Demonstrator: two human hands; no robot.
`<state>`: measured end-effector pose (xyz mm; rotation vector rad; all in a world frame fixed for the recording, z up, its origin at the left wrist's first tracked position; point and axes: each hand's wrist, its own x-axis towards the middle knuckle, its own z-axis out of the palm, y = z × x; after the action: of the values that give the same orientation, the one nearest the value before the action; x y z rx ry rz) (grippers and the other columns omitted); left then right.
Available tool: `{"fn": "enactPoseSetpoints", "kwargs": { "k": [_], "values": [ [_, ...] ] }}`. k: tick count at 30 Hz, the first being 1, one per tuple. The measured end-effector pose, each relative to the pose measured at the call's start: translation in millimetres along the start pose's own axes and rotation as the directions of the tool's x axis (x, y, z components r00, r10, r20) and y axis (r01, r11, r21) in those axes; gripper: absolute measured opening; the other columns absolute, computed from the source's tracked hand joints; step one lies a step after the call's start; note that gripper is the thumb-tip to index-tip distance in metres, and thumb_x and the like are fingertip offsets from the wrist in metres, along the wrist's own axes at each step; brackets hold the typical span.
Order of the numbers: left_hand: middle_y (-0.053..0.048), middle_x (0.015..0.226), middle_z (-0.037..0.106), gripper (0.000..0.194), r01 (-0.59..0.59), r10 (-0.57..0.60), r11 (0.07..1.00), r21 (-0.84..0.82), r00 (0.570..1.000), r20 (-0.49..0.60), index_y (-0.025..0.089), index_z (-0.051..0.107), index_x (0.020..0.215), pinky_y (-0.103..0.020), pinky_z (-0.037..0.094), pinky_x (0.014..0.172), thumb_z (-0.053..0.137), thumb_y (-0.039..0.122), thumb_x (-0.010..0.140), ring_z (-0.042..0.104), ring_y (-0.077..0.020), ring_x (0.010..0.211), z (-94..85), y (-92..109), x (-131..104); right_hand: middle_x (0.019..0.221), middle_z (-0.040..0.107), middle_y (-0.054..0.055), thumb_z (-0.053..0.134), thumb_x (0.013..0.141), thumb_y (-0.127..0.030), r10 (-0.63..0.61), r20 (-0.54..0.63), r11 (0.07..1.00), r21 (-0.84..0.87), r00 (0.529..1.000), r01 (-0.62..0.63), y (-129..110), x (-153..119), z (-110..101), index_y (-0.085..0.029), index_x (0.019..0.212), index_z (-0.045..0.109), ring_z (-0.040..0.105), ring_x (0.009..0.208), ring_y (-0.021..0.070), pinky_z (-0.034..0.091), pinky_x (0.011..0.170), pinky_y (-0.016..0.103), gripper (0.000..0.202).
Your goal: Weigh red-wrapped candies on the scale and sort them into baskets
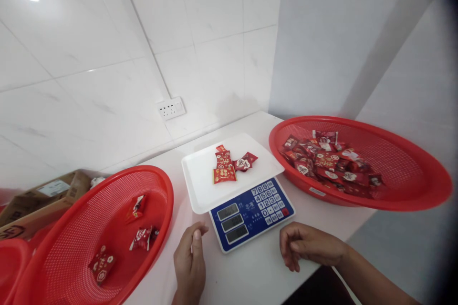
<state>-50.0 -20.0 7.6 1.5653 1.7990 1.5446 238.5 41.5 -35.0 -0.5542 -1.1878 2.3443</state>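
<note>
A digital scale [250, 214] with a blue keypad and a white tray [203, 176] stands on the white table. A few red candy packets [229, 164] lie on the tray. My left hand [189, 262] rests on the table just left of the scale's front, fingers loosely curled, holding nothing. My right hand [307, 245] rests on the table to the right of the scale, fingers curled under, with nothing in it. A red mesh basket [411, 190] on the right holds several red packets [329, 159]. Another red basket [157, 243] on the left holds three packets [141, 236].
A white tiled wall with a power socket [171, 108] rises behind the table. Cardboard boxes [43, 202] sit at the far left behind the left basket. Another red basket's rim [10, 257] shows at the bottom left. The table edge runs near my right forearm.
</note>
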Motion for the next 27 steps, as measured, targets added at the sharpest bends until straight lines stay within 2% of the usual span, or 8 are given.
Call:
{"fn": "enactPoseSetpoints", "kwargs": {
  "k": [18,27],
  "values": [
    [-0.007,0.081,0.072,0.032,-0.021,0.021,1.000,0.008,1.000,-0.002,0.017,0.067,0.086,-0.026,0.055,0.068,0.044,0.040,0.088,0.068,-0.0176,0.076,0.5,1.0,0.8,0.071,0.073,0.009,0.076,0.068,-0.041,-0.005,-0.004,1.000,-0.014,1.000,0.005,-1.3,-0.6,1.4,-0.009,0.078,0.068,0.068,0.060,0.0135,0.049,0.055,0.021,0.035],
    [-0.007,0.081,0.072,0.032,-0.008,0.008,1.000,0.007,1.000,0.010,0.017,0.067,0.087,-0.027,0.055,0.069,0.044,0.040,0.088,0.068,-0.0180,0.077,-1.0,-0.8,-0.8,0.071,0.072,0.008,0.076,0.067,-0.044,-0.003,-0.025,0.999,-0.054,1.000,0.002,-1.9,-1.0,2.2,-0.010,0.078,0.066,0.066,0.059,0.0146,0.048,0.055,0.025,0.037]
  ]
}}
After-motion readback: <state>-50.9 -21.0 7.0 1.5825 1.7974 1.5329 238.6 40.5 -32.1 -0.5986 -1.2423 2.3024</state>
